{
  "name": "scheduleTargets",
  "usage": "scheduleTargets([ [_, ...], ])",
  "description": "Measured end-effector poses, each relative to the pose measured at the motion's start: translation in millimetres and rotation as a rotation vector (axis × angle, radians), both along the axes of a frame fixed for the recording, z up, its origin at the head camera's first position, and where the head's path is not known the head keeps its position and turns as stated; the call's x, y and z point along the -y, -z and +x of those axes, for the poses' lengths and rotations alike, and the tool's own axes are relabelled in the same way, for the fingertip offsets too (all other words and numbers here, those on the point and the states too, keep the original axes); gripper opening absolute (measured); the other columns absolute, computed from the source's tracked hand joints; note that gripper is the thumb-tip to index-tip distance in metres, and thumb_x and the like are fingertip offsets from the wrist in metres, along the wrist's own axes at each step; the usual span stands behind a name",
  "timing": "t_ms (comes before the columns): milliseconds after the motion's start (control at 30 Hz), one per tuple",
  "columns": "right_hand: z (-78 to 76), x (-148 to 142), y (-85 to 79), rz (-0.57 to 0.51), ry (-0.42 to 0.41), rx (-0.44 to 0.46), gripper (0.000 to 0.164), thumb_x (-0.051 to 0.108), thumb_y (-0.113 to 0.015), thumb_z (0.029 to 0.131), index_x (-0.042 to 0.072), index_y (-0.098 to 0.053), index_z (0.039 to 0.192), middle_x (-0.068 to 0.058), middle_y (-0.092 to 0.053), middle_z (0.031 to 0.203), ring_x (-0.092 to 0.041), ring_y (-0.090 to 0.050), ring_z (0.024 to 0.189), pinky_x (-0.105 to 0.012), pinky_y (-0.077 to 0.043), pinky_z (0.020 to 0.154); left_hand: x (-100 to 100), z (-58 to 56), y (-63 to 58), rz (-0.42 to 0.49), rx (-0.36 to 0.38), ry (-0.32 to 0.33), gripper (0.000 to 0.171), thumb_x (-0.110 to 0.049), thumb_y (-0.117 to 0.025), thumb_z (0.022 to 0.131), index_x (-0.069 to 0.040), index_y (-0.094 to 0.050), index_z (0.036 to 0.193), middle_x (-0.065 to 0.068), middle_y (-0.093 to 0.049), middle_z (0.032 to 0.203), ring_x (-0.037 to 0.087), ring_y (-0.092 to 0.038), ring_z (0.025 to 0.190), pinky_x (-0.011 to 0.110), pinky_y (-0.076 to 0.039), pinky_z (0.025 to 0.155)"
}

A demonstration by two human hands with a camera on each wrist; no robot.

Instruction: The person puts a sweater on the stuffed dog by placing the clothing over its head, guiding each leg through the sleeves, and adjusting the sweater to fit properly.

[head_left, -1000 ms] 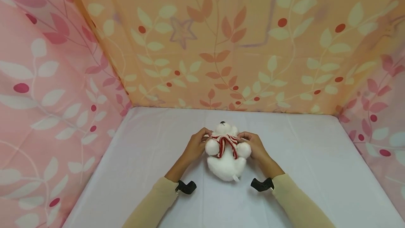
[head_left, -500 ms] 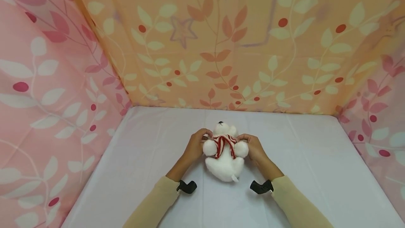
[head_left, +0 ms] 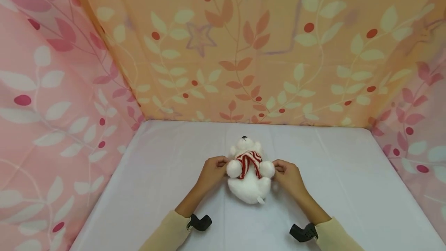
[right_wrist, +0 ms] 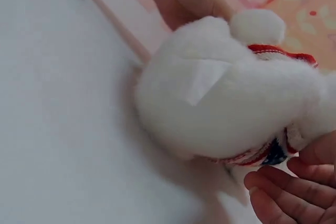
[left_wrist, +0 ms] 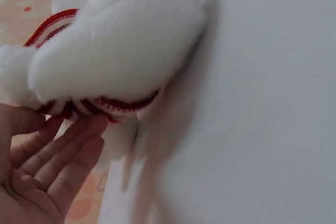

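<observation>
A white plush bear (head_left: 249, 187) with a red-and-white striped scarf (head_left: 250, 160) sits on the white-covered table, its face tipped upward. My left hand (head_left: 213, 173) is beside the bear's paw on the left; in the left wrist view, its loosely extended fingers (left_wrist: 68, 156) lie close under the scarf. On the other side, my right hand (head_left: 287, 175) is next to the opposite paw. Its relaxed fingers (right_wrist: 283, 192) show near the scarf's edge in the right wrist view. Neither hand is seen gripping the bear; exact fingertip contact is unclear.
The white tabletop (head_left: 167, 154) spreads around the bear. Behind it hangs an orange leaf-patterned cloth (head_left: 223, 61), with a pink patterned cloth (head_left: 69, 100) along the left. A black device (head_left: 201, 223) is strapped on each wrist.
Both hands have left the scarf at the bear's neck and drawn outward and toward me, down beside the paws. The bear stays in nearly the same spot.
</observation>
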State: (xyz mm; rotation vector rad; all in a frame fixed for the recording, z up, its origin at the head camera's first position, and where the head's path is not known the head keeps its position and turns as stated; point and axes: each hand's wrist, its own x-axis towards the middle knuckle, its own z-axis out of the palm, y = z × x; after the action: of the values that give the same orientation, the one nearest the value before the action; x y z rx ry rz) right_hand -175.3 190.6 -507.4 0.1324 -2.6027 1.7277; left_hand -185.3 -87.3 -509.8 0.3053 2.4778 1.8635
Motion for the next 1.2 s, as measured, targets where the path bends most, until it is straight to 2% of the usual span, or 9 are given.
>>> scheduleTargets([
  [100,14.6,-2.3,3.3,0.033,-0.05,-0.057,0.015,0.001,-0.068,0.091,-0.001,-0.076,0.103,-0.008,-0.077,0.092,-0.009,-0.071,0.081,-0.024,-0.056,0.07,9.0,8.4,0.8,-0.007,-0.026,0.064,0.01,-0.008,-0.068,0.095,-0.002,-0.076,0.095,0.009,-0.076,0.09,0.01,-0.072,0.08,0.024,-0.057,0.072],
  [300,38.1,-3.3,14.7,0.112,-0.119,-0.285,0.015,-0.003,-0.074,0.087,0.006,-0.08,0.099,-0.005,-0.077,0.094,-0.005,-0.071,0.08,-0.025,-0.058,0.068,18.5,23.2,4.1,-0.049,-0.162,0.188,0.013,0.001,-0.072,0.09,-0.003,-0.079,0.1,0.009,-0.076,0.1,0.012,-0.072,0.091,0.025,-0.058,0.079],
  [500,38.4,-0.7,19.3,0.104,-0.131,-0.438,0.021,-0.009,-0.077,0.081,0.007,-0.079,0.094,-0.003,-0.077,0.087,-0.003,-0.069,0.074,-0.019,-0.056,0.063,15.5,24.1,3.2,-0.032,-0.196,0.225,0.007,-0.006,-0.082,0.084,-0.008,-0.083,0.091,0.002,-0.076,0.097,0.009,-0.069,0.088,0.026,-0.057,0.073],
  [633,36.4,4.3,16.4,0.115,-0.146,-0.496,0.021,-0.007,-0.083,0.077,0.005,-0.079,0.094,-0.002,-0.077,0.087,-0.002,-0.069,0.074,-0.018,-0.055,0.063,7.9,22.2,5.2,-0.099,-0.212,0.253,0.02,-0.022,-0.088,0.08,-0.011,-0.082,0.096,-0.001,-0.073,0.102,0.009,-0.066,0.087,0.024,-0.056,0.071],
  [733,34.7,10.5,12.4,0.143,-0.14,-0.539,0.019,-0.003,-0.086,0.075,0.006,-0.079,0.089,0.0,-0.076,0.083,-0.001,-0.069,0.072,-0.017,-0.055,0.062,0.3,21.2,6.4,-0.186,-0.262,0.218,0.027,-0.027,-0.085,0.083,-0.011,-0.081,0.104,0.0,-0.073,0.108,0.008,-0.067,0.09,0.022,-0.056,0.07],
  [833,34.4,15.9,9.5,0.177,-0.119,-0.574,0.018,-0.003,-0.086,0.074,0.008,-0.077,0.085,0.003,-0.074,0.079,-0.001,-0.068,0.07,-0.016,-0.054,0.061,-5.0,20.3,7.4,-0.228,-0.302,0.152,0.022,-0.022,-0.082,0.088,-0.01,-0.081,0.106,0.0,-0.074,0.109,0.006,-0.067,0.088,0.021,-0.055,0.068],
  [967,35.1,18.3,9.9,0.211,-0.08,-0.604,0.023,-0.007,-0.084,0.071,0.011,-0.075,0.08,0.005,-0.073,0.075,0.0,-0.066,0.067,-0.015,-0.053,0.06,-8.5,20.1,5.2,-0.251,-0.327,0.077,0.016,-0.014,-0.084,0.084,-0.012,-0.082,0.1,-0.003,-0.076,0.096,0.003,-0.06,0.072,0.021,-0.051,0.06],
  [1100,36.9,17.5,12.7,0.256,-0.034,-0.622,0.027,-0.012,-0.081,0.067,0.012,-0.073,0.077,0.005,-0.072,0.073,0.0,-0.065,0.066,-0.014,-0.052,0.06,-11.5,20.4,0.3,-0.277,-0.332,0.041,0.012,-0.01,-0.083,0.083,-0.011,-0.083,0.096,-0.003,-0.076,0.089,-0.001,-0.051,0.06,0.019,-0.045,0.053],
  [1200,38.9,17.1,14.1,0.269,-0.018,-0.599,0.028,-0.014,-0.077,0.065,0.011,-0.073,0.077,0.005,-0.072,0.073,0.0,-0.064,0.066,-0.015,-0.052,0.06,-12.2,20.5,-3.0,-0.269,-0.307,0.023,0.009,-0.006,-0.08,0.084,-0.01,-0.082,0.092,-0.001,-0.077,0.087,-0.001,-0.052,0.059,0.019,-0.045,0.053],
])
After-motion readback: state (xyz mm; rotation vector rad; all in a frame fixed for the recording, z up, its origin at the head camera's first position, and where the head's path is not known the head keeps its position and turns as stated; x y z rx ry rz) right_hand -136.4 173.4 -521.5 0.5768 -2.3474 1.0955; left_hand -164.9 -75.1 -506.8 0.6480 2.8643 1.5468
